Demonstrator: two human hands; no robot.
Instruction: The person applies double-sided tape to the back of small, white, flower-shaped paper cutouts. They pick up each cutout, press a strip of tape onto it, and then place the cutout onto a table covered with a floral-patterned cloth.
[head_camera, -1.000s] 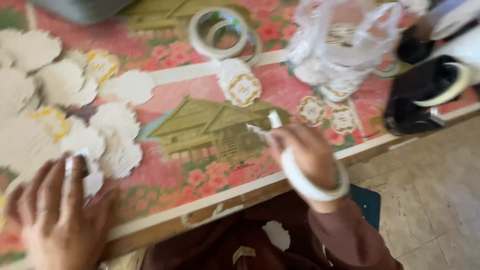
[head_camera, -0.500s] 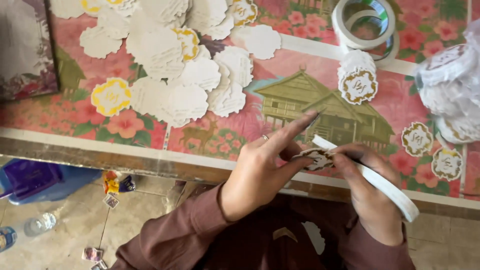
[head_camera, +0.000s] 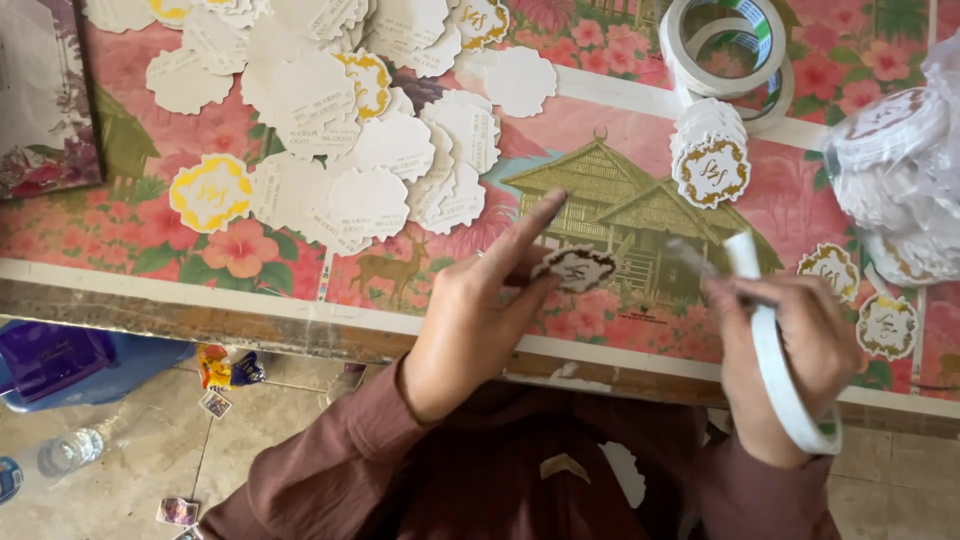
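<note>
Pinching scalloped paper label, fingers

Between the left hand and the right hand a bare strip of the bench lies open, reaching up toward the stack of gold-edged labels. To the left, a spread heap of scalloped white cards covers the surface and blocks a flat pass. Tape rolls crowd the far edge, and a clear plastic bag closes off the right side, with loose labels just below it.
</note>
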